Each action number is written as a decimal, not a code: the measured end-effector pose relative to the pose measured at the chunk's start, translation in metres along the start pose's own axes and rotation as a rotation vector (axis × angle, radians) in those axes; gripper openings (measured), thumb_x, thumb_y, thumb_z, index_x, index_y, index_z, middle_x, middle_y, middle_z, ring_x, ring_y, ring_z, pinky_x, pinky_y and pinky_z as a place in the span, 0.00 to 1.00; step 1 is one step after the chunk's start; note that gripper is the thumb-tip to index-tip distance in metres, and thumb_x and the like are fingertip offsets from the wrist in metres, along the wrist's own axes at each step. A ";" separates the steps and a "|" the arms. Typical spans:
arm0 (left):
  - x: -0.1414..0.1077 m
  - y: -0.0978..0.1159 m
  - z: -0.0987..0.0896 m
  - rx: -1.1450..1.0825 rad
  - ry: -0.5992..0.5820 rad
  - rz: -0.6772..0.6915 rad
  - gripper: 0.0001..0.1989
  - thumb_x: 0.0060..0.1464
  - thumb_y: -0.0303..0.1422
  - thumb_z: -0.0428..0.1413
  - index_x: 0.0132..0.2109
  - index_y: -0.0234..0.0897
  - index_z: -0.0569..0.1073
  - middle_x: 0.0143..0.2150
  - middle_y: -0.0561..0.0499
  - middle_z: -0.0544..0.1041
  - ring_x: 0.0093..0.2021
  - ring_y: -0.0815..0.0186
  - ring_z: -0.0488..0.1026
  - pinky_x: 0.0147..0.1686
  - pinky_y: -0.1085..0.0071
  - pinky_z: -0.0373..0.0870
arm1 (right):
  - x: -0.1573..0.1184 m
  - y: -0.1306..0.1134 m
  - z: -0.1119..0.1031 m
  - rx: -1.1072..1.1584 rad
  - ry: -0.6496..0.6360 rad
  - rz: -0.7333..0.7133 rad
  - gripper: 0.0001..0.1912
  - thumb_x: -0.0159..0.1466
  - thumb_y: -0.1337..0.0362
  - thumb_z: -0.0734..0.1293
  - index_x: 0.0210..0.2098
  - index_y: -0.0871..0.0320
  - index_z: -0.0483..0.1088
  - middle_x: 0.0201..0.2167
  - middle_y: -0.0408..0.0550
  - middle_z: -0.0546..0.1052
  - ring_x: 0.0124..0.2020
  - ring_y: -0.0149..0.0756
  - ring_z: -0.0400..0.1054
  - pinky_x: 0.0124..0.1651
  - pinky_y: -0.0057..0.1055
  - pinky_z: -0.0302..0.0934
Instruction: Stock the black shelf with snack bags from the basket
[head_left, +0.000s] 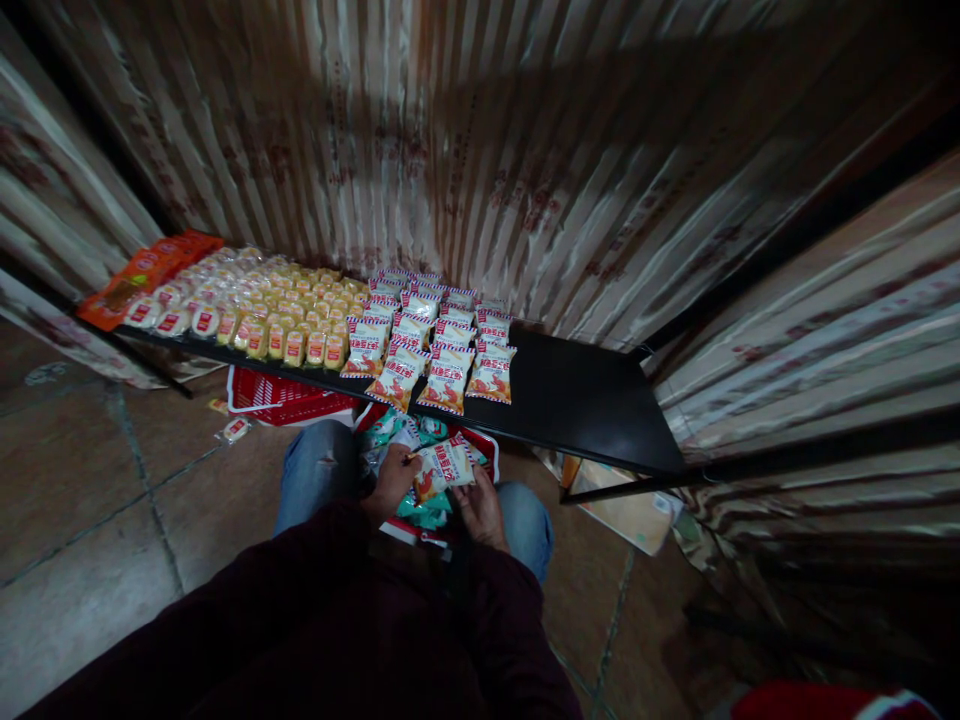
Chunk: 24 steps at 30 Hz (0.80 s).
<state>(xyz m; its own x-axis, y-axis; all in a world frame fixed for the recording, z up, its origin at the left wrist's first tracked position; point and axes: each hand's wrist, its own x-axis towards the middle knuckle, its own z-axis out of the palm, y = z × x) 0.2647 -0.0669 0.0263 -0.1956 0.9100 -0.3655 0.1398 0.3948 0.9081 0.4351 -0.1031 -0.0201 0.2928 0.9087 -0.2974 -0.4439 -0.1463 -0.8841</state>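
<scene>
Between my two hands is a white snack packet with red lettering and an orange picture. My left hand grips its left edge, and my right hand holds its lower right corner. Right below, between my knees, a red basket holds several teal and white packets. On the black shelf ahead, matching white packets lie in overlapping columns. To their left are rows of small yellow-wrapped cakes and white-wrapped cakes.
An orange packet lies at the shelf's left end. Under the shelf stands another red basket, with a small wrapped piece on the tiled floor beside it. A flat box lies below the shelf's right end. Striped curtain hangs behind.
</scene>
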 end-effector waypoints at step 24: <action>-0.021 0.025 0.013 0.051 -0.541 0.200 0.22 0.49 0.39 0.59 0.50 0.37 0.68 0.47 0.45 0.77 0.47 0.59 0.74 0.46 0.65 0.70 | -0.013 -0.045 0.021 0.044 -0.067 0.045 0.28 0.57 0.47 0.67 0.54 0.51 0.66 0.50 0.54 0.76 0.47 0.49 0.73 0.48 0.49 0.68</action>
<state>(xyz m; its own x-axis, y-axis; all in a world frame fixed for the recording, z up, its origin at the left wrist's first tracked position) 0.2852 -0.0747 0.0535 0.3617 0.8973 -0.2529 0.1724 0.2022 0.9640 0.4342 -0.0999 0.0313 0.2149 0.9262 -0.3098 -0.4921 -0.1713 -0.8535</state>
